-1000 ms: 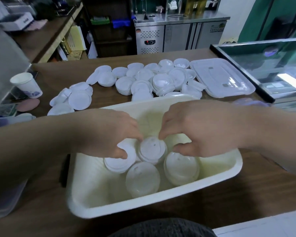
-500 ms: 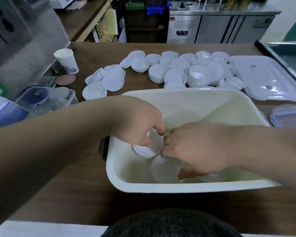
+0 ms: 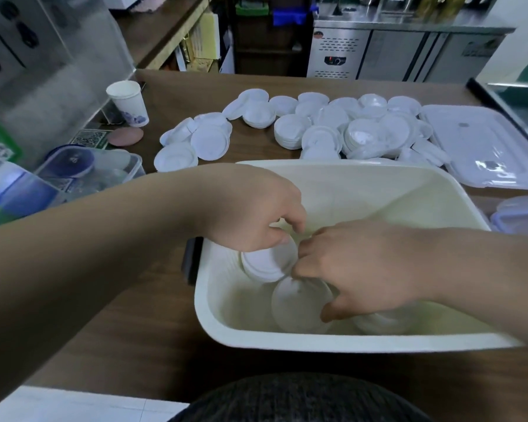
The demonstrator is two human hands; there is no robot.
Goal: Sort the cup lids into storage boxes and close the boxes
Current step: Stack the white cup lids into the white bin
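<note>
Both hands are down in the cream storage box [image 3: 348,342], which sits at the near edge of the wooden table [image 3: 119,300]. The left hand [image 3: 250,214] reaches in from the left with its fingers curled over a short stack of white cup lids [image 3: 265,264] and grips it by the top; the stack stands tilted against the box's left wall. The right hand [image 3: 363,263] comes in from the right, fingers bent, fingertips against that same stack, thumb down on a flat lid [image 3: 296,309] lying on the box floor; whether it actually grips anything cannot be told. Another lid stack [image 3: 381,324] peeks out beneath the right wrist. On the far side of the box, a loose pile of lids [image 3: 333,129] spreads across the table; to its right lies the clear box cover [image 3: 485,147], flat on the table. Far left stands a paper cup [image 3: 128,102], upright, with a clear container [image 3: 89,166] nearer on the left.
</note>
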